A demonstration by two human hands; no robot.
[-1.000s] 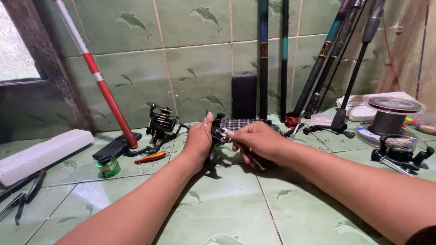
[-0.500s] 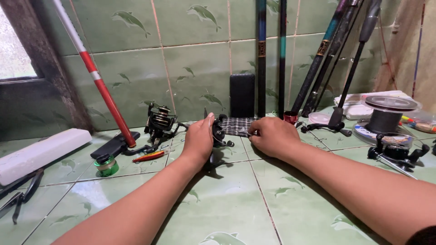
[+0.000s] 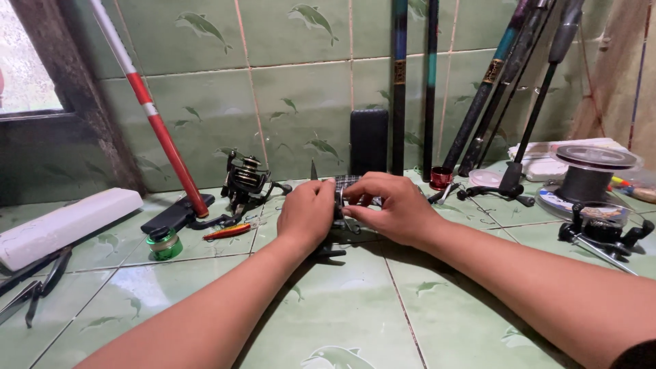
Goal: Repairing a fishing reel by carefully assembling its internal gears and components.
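Head view: both hands meet at the centre of the green tiled table (image 3: 410, 321), near the back wall. The left hand (image 3: 307, 215) and the right hand (image 3: 393, 208) enclose a small dark fishing reel (image 3: 342, 205), which sits low over the tiles and is mostly hidden; only a dark body and a pale patterned part show between them. Left fingers are curled around its near side; right fingers (image 3: 362, 198) are pinched together on its top. Judged rigid, compact and moderately heavy for its size, of metal and plastic, with small protruding parts that could snag or bend; best held by the solid body, not by handle or bail. A second reel (image 3: 246, 181) stands apart to the left, beside a small green bottle (image 3: 164, 244); rods (image 3: 400, 82) lean against the wall.
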